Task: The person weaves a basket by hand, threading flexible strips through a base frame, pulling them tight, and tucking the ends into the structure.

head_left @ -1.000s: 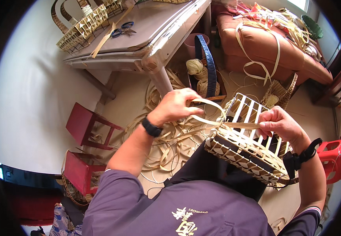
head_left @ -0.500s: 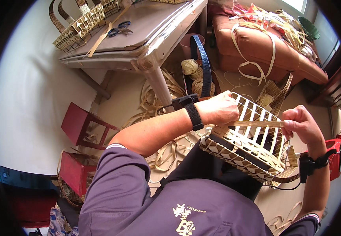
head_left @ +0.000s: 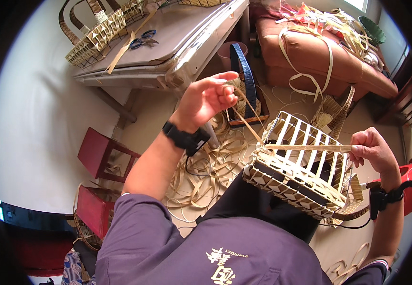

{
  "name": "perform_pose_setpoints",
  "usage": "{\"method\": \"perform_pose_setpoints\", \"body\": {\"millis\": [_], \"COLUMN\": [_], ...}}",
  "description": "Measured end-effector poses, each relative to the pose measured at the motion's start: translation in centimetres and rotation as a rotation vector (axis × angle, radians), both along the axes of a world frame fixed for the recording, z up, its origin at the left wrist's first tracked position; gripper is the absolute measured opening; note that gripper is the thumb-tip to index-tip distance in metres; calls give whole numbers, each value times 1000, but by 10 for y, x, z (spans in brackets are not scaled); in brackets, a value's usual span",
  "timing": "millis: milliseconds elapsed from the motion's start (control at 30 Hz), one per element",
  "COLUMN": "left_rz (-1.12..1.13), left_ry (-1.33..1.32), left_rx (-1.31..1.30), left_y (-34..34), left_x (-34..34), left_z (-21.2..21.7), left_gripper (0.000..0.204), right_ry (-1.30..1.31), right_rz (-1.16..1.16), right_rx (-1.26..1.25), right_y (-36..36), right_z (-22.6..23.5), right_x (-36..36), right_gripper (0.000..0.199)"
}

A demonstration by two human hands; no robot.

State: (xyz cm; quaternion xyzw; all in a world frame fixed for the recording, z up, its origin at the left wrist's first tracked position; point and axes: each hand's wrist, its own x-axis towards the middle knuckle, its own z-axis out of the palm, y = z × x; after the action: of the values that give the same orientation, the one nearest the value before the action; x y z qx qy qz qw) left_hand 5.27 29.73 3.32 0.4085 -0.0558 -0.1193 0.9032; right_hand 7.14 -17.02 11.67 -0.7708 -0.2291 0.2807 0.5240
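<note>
A half-woven, pale basket (head_left: 289,186) with a wire frame and open slats rests on my lap, its dark inside showing through the gaps. Raised to the left of it, my left hand (head_left: 210,99) has its fingers curled on a thin pale weaving strip (head_left: 248,126). That strip runs taut down to the basket's left corner, and its other end hangs in a loop. At the basket's right side, my right hand (head_left: 373,149) pinches the end of a flat tan strip (head_left: 308,148), stretched across the slats from the same corner.
A table (head_left: 177,33) at the back left carries scissors (head_left: 142,40) and woven baskets (head_left: 96,40). Loose strips (head_left: 206,166) litter the floor. Behind stand a blue-handled basket (head_left: 248,121) and an orange sofa (head_left: 305,57) heaped with strips. Red stools (head_left: 94,152) are at left.
My left hand has swung up and left from the basket's corner, drawing the thin strip out with it. My right hand has shifted slightly right, still on the tan strip.
</note>
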Motion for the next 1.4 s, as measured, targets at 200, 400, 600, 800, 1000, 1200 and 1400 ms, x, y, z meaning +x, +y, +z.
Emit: {"method": "perform_pose_setpoints", "body": {"millis": [200, 400, 600, 800, 1000, 1200, 1400], "left_rz": [-247, -239, 408, -30, 19, 290, 709], "left_ry": [-74, 7, -765, -871, -849, -330, 284], "left_rx": [92, 723, 1451, 2004, 1516, -341, 870], "left_y": [18, 75, -4, -111, -83, 32, 131], "left_x": [-35, -31, -5, 0, 11, -1, -49], "left_z": [6, -76, -77, -49, -29, -18, -165], "left_gripper": [63, 35, 23, 29, 26, 29, 12], "right_ry": [-2, -38, -62, -65, -55, -33, -30], "right_rz": [-42, -17, -9, 17, 4, -27, -9], "right_rx": [-12, -39, -74, -93, -116, -51, -51], "right_y": [-3, -5, -6, -8, -8, -15, -4], "right_z": [-8, 2, 6, 9, 8, -5, -2], "right_x": [3, 2, -2, 1, -2, -1, 3], "right_gripper": [31, 38, 41, 42, 41, 38, 38]}}
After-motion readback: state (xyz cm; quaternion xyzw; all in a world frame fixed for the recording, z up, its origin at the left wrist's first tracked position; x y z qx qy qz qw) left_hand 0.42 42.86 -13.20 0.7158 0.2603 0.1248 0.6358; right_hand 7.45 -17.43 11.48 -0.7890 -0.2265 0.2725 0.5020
